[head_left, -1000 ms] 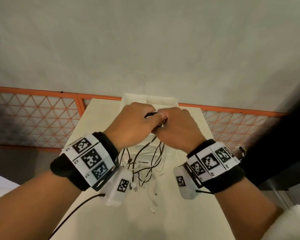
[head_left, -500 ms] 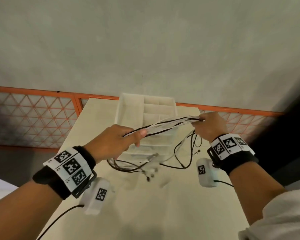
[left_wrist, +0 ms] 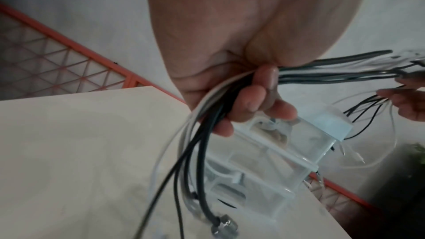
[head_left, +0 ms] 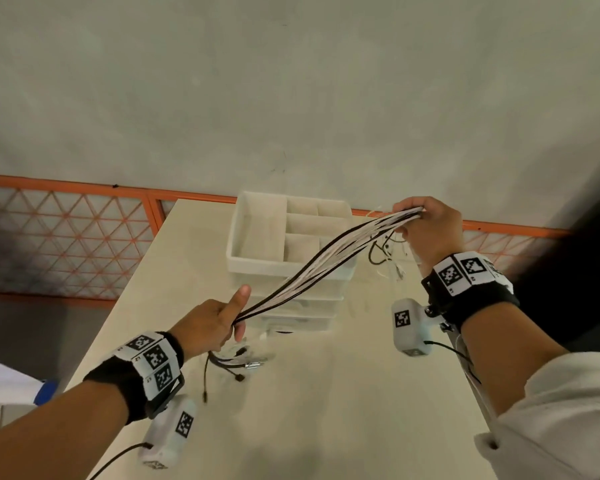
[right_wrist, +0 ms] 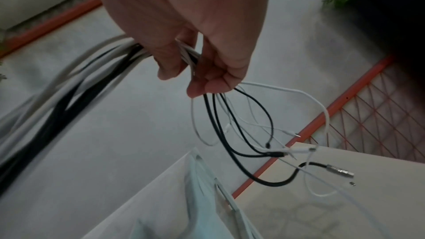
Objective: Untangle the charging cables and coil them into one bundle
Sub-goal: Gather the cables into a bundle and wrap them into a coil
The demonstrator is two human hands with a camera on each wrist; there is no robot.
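Black and white charging cables (head_left: 321,262) run taut between two hands, above a white drawer organizer (head_left: 284,237) on the table (head_left: 326,410). Nearest the viewer, in front of the organizer, the left hand (head_left: 210,325) curls its fingers around one end, thumb raised. From there the strands rise diagonally over the organizer to the right hand (head_left: 428,230), clenched on them just past its far right corner. Plug ends dangle below both fists. Coiling likely means bringing one hand toward the other along this diagonal.
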